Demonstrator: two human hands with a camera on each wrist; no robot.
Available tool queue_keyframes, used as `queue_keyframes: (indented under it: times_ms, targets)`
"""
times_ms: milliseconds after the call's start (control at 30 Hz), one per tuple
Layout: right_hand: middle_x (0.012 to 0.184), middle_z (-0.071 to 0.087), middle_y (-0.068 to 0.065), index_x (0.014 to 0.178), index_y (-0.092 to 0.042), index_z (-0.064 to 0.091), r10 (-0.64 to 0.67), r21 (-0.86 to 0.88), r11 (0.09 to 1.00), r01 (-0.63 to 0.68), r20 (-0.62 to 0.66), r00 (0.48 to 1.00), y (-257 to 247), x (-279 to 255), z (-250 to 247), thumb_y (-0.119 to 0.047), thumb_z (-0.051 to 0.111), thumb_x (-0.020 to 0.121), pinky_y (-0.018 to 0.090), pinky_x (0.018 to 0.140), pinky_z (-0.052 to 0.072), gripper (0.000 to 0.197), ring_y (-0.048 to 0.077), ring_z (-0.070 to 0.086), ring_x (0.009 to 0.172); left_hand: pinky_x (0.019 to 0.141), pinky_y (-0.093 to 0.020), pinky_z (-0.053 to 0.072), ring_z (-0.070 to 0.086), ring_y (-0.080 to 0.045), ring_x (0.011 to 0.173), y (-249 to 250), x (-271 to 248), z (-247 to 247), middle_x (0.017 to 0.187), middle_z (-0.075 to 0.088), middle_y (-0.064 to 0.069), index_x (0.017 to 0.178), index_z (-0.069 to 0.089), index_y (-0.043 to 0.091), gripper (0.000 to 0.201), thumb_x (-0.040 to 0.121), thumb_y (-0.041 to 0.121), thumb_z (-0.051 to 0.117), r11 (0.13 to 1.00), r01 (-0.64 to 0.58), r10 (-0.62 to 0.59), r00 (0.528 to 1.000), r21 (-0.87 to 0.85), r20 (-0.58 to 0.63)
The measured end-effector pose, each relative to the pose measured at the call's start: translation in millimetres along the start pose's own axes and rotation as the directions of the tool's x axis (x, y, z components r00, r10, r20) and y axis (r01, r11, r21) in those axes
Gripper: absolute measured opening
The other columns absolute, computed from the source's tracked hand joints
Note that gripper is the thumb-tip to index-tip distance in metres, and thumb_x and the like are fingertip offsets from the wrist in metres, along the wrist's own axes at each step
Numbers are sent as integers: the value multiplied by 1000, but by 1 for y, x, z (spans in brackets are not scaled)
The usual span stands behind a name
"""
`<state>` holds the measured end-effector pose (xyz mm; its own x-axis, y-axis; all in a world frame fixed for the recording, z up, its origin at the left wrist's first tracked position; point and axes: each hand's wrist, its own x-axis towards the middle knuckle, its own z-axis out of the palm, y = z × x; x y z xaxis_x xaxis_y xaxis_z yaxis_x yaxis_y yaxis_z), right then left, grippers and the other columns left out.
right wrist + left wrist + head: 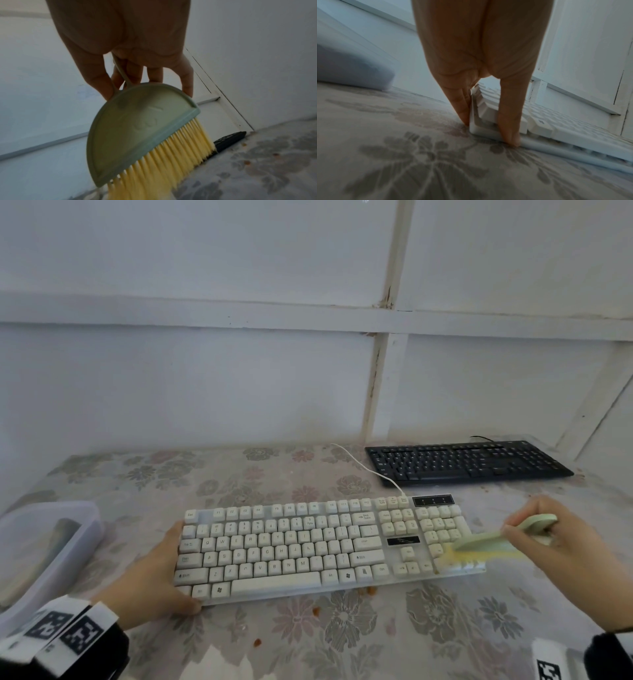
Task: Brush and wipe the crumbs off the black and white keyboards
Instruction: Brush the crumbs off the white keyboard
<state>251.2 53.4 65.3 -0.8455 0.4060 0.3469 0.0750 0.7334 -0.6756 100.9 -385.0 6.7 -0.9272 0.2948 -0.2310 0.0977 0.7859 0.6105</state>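
White plastic full-size keyboard lies mid-table on the floral tablecloth. Your left hand clamps its left end, fingers and thumb straddling the corner. Your right hand grips the green half-round brush with yellow bristles, sweeping the numpad corner. Orange crumbs lie on the cloth, so brushing looks midway. Black keyboard sits behind right; wiping looks not yet begun.

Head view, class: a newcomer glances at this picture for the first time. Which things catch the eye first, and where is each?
The white keyboard lies mid-table, its near-left corner held by the left hand. At its right end the right hand grips a green brush whose yellow bristles meet the number pad. A black keyboard sits behind by the wall, and orange crumbs dot the floral cloth in front.
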Motion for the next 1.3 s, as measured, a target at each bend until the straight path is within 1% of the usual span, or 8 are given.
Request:
queue_keyframes:
  times_ms: [133, 367, 533, 767, 933, 1067, 1167, 1300]
  targets:
    - [74, 62, -10, 78, -29, 58, 15, 96, 995, -14, -11, 1000, -5, -1, 1, -25, 68, 78, 28, 56, 42, 10, 14, 54, 69, 96, -28, 44, 54, -11, 107, -1, 0, 0, 119, 52, 11, 141, 5, 35, 118, 53, 21, 82, 1000, 2, -2, 1000, 1, -2]
    - [77, 60, -17, 74, -35, 54, 101, -29, 994, -106, -117, 988, 1, -2, -7, -6, 64, 83, 29, 55, 40, 32, 22, 51, 59, 93, -27, 43, 53, -10, 107, 0, 0, -1, 119, 51, 11, 139, 9, 36, 115, 51, 19, 82, 1000, -22, 22, 1000, -18, 1]
    - [76, 62, -17, 71, -28, 57, 9, 110, 994, 1, -84, 996, -62, -20, 20, -9, 66, 83, 16, 43, 39, 24, 7, 55, 59, 96, -29, 43, 53, -12, 108, -2, 0, -1, 120, 52, 10, 142, 7, 33, 119, 50, 21, 82, 1000, -4, 4, 1000, -21, 9]
    - [89, 59, -16, 82, -26, 52, -188, 320, 944, 79, 329, 925, -154, -71, 124, -30, 60, 86, 21, 76, 50, 10, 3, 57, 81, 94, -27, 43, 53, -9, 107, -2, 0, 0, 117, 52, 14, 131, 10, 42, 110, 52, 16, 83, 998, -42, 42, 999, -50, -5]
    - [77, 42, -24, 89, -40, 34, -318, 276, 939, 205, 468, 824, -175, -85, 161, -53, 27, 75, 39, 108, 23, 20, -11, 37, 83, 98, -30, 45, 57, -3, 108, -5, 0, 1, 117, 54, 19, 128, 18, 46, 109, 41, 44, 83, 985, -119, 118, 993, -126, -19]
    - [81, 39, -25, 83, -38, 30, -280, 187, 959, 214, 491, 825, -166, -83, 160, -53, 24, 78, 35, 114, 9, 17, -11, 35, 90, 97, -34, 47, 56, -7, 108, -7, 0, 0, 121, 54, 14, 137, 13, 41, 119, 40, 31, 83, 994, -79, 79, 997, -78, -5]
    - [87, 47, -19, 85, -30, 40, -204, 98, 979, 179, 447, 871, -151, -76, 146, -37, 44, 93, 35, 113, 18, 11, -5, 38, 94, 97, -30, 44, 54, -10, 108, -2, -1, -2, 121, 52, 11, 139, 11, 37, 118, 43, 26, 79, 998, -50, 50, 999, -47, 7]
    - [82, 53, -12, 77, -33, 41, -196, 140, 977, 159, 315, 929, -144, -72, 135, -37, 43, 80, 38, 102, 35, 6, 7, 47, 89, 93, -26, 43, 53, -10, 108, -1, -1, -2, 121, 52, 10, 142, 7, 35, 121, 43, 29, 78, 999, -37, 37, 999, -31, 6]
